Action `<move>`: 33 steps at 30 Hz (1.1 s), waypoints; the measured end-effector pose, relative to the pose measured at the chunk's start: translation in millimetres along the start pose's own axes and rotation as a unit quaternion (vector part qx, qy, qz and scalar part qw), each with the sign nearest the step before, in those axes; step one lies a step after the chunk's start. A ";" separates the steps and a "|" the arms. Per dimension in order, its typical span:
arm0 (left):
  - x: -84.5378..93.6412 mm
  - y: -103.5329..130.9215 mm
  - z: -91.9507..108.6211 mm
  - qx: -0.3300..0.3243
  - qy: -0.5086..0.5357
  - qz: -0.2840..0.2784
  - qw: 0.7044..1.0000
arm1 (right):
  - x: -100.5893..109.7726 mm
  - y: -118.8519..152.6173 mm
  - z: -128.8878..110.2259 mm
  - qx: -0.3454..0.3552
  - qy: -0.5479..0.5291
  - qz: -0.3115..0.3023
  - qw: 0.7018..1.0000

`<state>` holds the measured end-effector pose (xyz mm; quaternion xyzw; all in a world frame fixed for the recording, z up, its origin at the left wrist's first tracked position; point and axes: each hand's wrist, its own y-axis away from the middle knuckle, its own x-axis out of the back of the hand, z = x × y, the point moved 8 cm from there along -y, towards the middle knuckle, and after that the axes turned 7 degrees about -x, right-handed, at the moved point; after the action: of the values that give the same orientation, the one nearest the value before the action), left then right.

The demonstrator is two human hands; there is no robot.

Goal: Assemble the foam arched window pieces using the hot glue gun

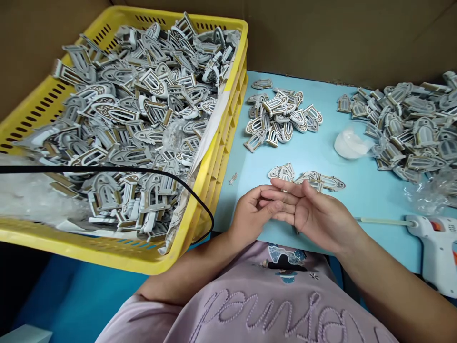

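Note:
Both hands meet above the front edge of the light blue table. My left hand (250, 214) has its fingers curled, with the thumb lying against the fingers of my right hand (321, 216). The right palm faces up, its fingers stretched out towards the left; no object shows in it. Just beyond the fingertips lie a few small white arched window-shaped ornaments (332, 183) with gold-brown trim, partly covered by the hands. Farther back is a loose pile of the same ornaments (282, 112).
On the left, a yellow plastic crate (228, 119) is heaped with ornaments; a black cable (167, 174) crosses it. At right are another ornament heap (410, 124), a white cup-like piece (352, 144), clear plastic wrap (428, 193) and a glue gun (435, 252) with a glue stick.

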<state>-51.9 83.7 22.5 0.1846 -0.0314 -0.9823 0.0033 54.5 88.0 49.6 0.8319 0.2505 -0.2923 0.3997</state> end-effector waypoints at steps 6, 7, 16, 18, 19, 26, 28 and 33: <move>-2.6 1.7 -9.1 0.061 0.114 0.026 0.991 | -5.7 5.7 0.3 0.035 0.051 -0.037 0.997; -6.0 2.6 -11.4 0.080 0.166 0.027 0.983 | -7.1 8.2 -0.9 0.055 0.091 -0.037 0.994; -16.1 0.0 -7.6 0.144 0.393 0.021 0.908 | -23.2 56.2 -38.7 0.404 0.670 0.234 0.577; -16.0 1.1 -5.3 0.147 0.400 0.018 0.905 | -26.7 60.4 -43.0 0.445 0.695 0.254 0.505; -16.7 2.2 -4.2 0.150 0.400 0.017 0.904 | -27.6 60.0 -43.6 0.453 0.706 0.256 0.480; -27.6 11.7 5.7 0.169 0.416 -0.012 0.893 | -27.4 25.4 -4.8 0.355 0.801 0.194 0.442; -28.8 10.7 10.7 0.156 0.425 -0.023 0.891 | -33.6 19.5 11.4 0.342 0.816 0.161 0.437; -27.5 4.5 16.6 0.157 0.429 -0.042 0.888 | -58.4 29.7 24.5 0.350 0.810 0.014 0.470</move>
<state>-32.4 80.7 48.2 0.5877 -0.1726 -0.7886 -0.0540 25.7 41.0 92.7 0.7716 0.3273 0.4544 -0.3018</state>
